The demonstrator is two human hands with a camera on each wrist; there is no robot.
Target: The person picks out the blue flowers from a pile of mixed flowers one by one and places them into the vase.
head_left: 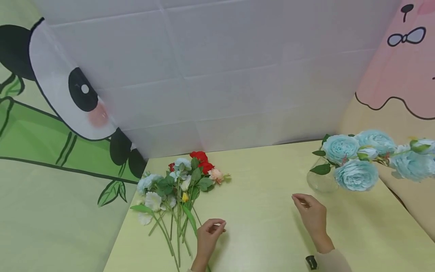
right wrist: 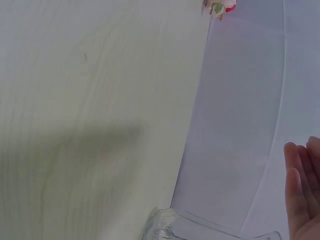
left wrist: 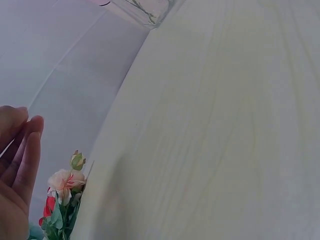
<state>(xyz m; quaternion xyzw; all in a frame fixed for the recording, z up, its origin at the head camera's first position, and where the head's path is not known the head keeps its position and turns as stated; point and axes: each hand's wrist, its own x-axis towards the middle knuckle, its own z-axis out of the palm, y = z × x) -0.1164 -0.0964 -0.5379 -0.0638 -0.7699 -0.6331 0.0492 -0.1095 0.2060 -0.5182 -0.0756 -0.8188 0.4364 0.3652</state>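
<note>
- A pale table (head_left: 258, 211) meets a whitish backdrop (head_left: 221, 75).
- Left hand (head_left: 209, 237) and right hand (head_left: 313, 219): both empty, fingers loosely bent.
- Loose flowers (head_left: 185, 197) beside the left hand: probably light, bendy, best pinched mid-stem.
- Glass vase (head_left: 320, 184) just beyond the right hand: likely slippery, fragile; blue flowers (head_left: 357, 175) partly hide it.

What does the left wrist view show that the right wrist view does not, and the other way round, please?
Only the left wrist view shows the left hand, along with the dark green leaves below the peach-pink flower.

Only the right wrist view shows the right hand.

Both share the pale tabletop, the backdrop behind it, that peach-pink flower with some red beside it, and part of the clear glass vase, cut off by the frame edge in each.
</note>
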